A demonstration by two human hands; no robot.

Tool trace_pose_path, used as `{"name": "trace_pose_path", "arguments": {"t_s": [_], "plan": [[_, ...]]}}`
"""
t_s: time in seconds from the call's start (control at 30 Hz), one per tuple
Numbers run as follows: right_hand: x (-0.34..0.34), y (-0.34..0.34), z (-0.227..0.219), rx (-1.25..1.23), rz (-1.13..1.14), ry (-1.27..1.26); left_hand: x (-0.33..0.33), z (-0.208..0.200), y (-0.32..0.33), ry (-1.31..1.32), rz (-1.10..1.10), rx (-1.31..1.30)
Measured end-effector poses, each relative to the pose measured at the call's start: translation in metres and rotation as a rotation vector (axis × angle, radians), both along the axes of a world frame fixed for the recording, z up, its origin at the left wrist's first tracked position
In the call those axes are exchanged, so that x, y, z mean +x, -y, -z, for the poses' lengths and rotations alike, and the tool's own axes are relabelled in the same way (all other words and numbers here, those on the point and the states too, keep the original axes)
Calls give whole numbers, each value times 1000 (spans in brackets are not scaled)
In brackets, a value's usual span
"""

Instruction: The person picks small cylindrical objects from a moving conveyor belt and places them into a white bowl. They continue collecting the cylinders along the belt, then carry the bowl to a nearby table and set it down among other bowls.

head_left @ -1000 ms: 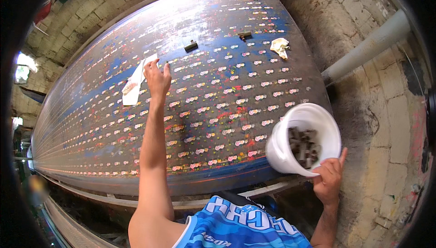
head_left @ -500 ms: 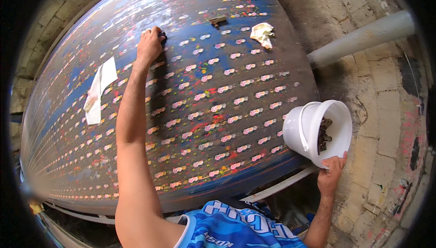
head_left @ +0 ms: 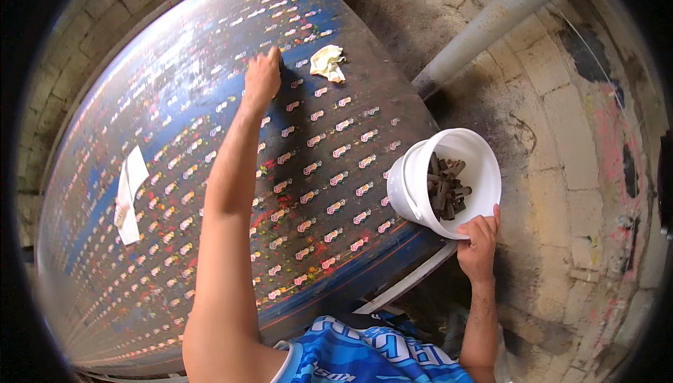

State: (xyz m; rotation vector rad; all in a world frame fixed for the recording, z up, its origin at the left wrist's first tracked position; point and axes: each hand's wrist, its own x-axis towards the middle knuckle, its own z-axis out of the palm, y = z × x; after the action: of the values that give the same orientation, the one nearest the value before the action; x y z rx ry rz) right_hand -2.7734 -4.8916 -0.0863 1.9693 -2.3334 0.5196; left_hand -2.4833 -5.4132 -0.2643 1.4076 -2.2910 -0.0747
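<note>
My left hand (head_left: 262,78) reaches far across a long blue table (head_left: 175,102) covered with rows of small printed labels. Its fingers are curled over a small black block (head_left: 280,59) at the table's far side, of which only a dark edge shows. My right hand (head_left: 478,241) grips the lower rim of a white bucket (head_left: 420,179), held tilted beside the table's right end. Several dark, short cylindrical pieces (head_left: 447,188) lie inside the bucket.
A crumpled pale cloth (head_left: 327,62) lies just right of my left hand. A folded white paper strip (head_left: 129,193) rests on the table's left part. A grey pipe (head_left: 491,22) slants at the upper right, with stone blocks (head_left: 582,137) around it.
My left hand has moved rightward along the table's far side, from one black block toward the spot beside the cloth. The view shifted and the bucket now tilts more openly.
</note>
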Motion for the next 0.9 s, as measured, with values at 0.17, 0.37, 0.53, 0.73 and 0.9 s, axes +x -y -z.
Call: {"name": "trace_pose_path", "arguments": {"t_s": [0.17,0.37,0.53,0.73,0.9], "plan": [[-10,-5,0,-65,-43,20,1,-26,-64,-120,175,180],[-15,-3,4,-193,-134,16,-38,-180,-226,-835,226,204],[-23,-9,6,-238,-192,54,-113,-219,-348,-768,504,-35],[-41,-16,9,-291,-295,146,-167,-182,-416,-263,445,-57],[-46,-34,22,-320,-338,139,-184,-141,-474,-768,97,-280]]}}
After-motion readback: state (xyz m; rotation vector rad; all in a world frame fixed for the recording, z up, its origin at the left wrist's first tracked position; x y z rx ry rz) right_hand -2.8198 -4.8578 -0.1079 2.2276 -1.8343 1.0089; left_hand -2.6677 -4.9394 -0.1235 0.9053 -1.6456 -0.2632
